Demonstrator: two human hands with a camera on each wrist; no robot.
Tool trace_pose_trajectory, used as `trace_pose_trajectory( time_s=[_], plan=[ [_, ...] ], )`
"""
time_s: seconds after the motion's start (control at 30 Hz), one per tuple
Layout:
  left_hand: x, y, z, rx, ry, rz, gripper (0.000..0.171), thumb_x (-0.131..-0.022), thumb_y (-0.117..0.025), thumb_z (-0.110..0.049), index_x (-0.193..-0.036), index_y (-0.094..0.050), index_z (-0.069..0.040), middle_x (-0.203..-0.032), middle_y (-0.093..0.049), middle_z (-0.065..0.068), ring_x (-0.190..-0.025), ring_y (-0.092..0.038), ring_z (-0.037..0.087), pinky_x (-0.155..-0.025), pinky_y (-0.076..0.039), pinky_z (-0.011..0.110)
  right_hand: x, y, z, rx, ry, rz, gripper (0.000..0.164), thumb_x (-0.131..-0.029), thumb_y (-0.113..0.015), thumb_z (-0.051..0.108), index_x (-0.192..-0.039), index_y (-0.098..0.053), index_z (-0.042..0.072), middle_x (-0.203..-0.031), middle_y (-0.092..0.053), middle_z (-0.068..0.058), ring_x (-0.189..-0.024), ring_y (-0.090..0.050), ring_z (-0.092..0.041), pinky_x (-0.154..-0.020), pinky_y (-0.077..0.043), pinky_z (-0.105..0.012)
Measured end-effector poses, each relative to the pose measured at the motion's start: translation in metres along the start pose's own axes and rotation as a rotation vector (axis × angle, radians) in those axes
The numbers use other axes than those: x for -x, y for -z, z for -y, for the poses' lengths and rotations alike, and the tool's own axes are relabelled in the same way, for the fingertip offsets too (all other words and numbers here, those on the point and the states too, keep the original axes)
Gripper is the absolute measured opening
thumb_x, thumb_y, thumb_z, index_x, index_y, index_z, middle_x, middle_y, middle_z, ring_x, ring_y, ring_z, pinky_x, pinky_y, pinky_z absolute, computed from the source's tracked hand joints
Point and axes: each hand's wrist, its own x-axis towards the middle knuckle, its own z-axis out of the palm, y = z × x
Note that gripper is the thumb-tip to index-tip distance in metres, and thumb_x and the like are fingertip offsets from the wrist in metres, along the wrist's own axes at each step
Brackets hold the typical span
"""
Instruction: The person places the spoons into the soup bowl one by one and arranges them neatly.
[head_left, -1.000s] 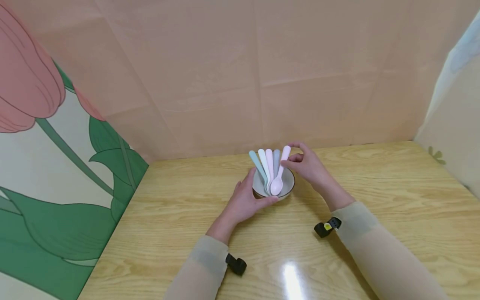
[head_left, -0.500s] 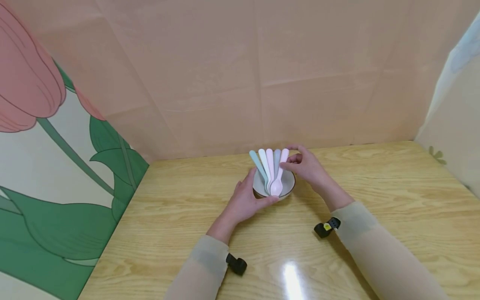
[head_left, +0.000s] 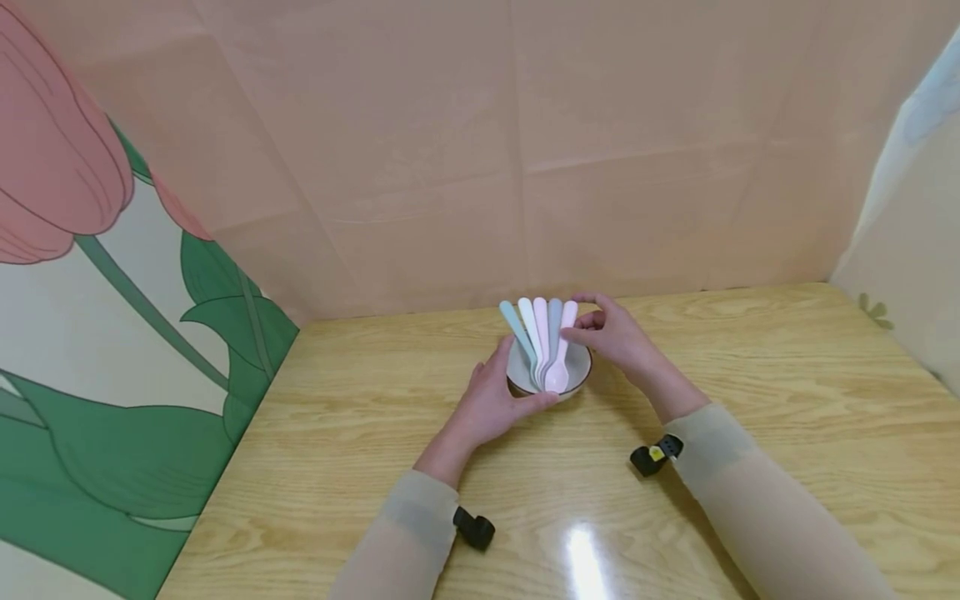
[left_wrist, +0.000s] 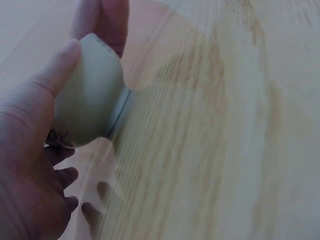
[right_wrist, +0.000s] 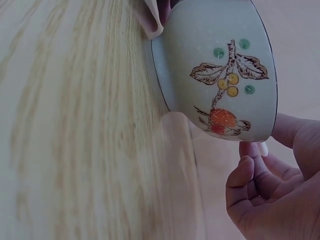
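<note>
My left hand (head_left: 487, 404) grips the near left side of a pale bowl (head_left: 581, 367), thumb along the front rim; its other fingers are partly hidden. In the right wrist view the bowl (right_wrist: 225, 65) has a painted fruit-and-leaf pattern outside. Several spoons fan out in it, handles up over the far rim: a teal spoon (head_left: 513, 320), a white one, a pink one and a grey spoon (head_left: 554, 321). In front of them lies a light pink spoon (head_left: 557, 379), its head low in the bowl. My right hand (head_left: 618, 337) pinches this spoon's handle between thumb and fingers.
The bowl stands on a wood-grain table (head_left: 360, 400) near its far edge. Behind rises a plain peach-coloured backdrop (head_left: 420, 167). A tulip-patterned cloth (head_left: 150, 417) borders the left side, and a pale sheet (head_left: 907, 250) borders the right.
The light pink spoon has come down a little and its handle stands more upright beside the grey one. My right hand sank slightly with it; my left hand stayed on the bowl.
</note>
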Motion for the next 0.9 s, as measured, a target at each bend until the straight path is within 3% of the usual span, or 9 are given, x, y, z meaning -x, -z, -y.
trace_pose_trajectory(
  time_s=[0.37, 0.57, 0.73, 0.83, 0.9],
  plan=[
    [-0.001, -0.002, -0.006, 0.024, -0.027, 0.003, 0.113, -0.090, -0.084, -0.067, -0.176, -0.021, -0.029, -0.172, -0.042, -0.006, -0.158, -0.040, 0.021, -0.133, -0.010, 0.061, 0.007, 0.009, -0.002, -0.008, -0.005, -0.002, 0.083, -0.107, -0.077, 0.029, -0.173, -0.031, 0.008, -0.132, -0.067, -0.023, -0.113, -0.063, -0.033, -0.099, -0.053, -0.047],
    [0.000, -0.002, -0.005, 0.009, -0.006, 0.011, 0.116, -0.090, -0.084, -0.069, -0.177, -0.018, -0.029, -0.175, -0.038, -0.003, -0.160, -0.038, 0.026, -0.133, -0.012, 0.058, 0.013, 0.010, -0.006, 0.027, 0.030, -0.023, 0.082, -0.107, -0.078, 0.030, -0.172, -0.033, 0.007, -0.128, -0.067, -0.021, -0.110, -0.062, -0.031, -0.091, -0.055, -0.039],
    [0.001, 0.002, -0.005, 0.017, 0.013, -0.001, 0.117, -0.088, -0.085, -0.069, -0.177, -0.019, -0.029, -0.175, -0.038, -0.004, -0.159, -0.037, 0.031, -0.130, -0.024, 0.060, 0.014, 0.008, -0.007, 0.122, 0.069, -0.074, 0.080, -0.106, -0.079, 0.030, -0.169, -0.037, 0.004, -0.126, -0.069, -0.020, -0.112, -0.063, -0.032, -0.088, -0.053, -0.035],
    [0.002, 0.005, -0.006, 0.030, 0.019, -0.001, 0.116, -0.088, -0.087, -0.066, -0.176, -0.022, -0.029, -0.173, -0.040, -0.004, -0.156, -0.039, 0.033, -0.126, -0.031, 0.061, 0.016, 0.008, -0.007, 0.197, 0.083, -0.090, 0.081, -0.106, -0.079, 0.033, -0.170, -0.037, 0.005, -0.128, -0.069, -0.020, -0.117, -0.064, -0.035, -0.092, -0.054, -0.042],
    [0.002, 0.006, -0.006, 0.030, 0.015, 0.002, 0.114, -0.089, -0.087, -0.066, -0.176, -0.023, -0.028, -0.173, -0.041, -0.004, -0.155, -0.040, 0.032, -0.126, -0.030, 0.060, 0.019, 0.008, -0.007, 0.229, 0.088, -0.092, 0.083, -0.106, -0.078, 0.035, -0.171, -0.035, 0.006, -0.133, -0.068, -0.021, -0.122, -0.063, -0.039, -0.096, -0.055, -0.050]
  ],
)
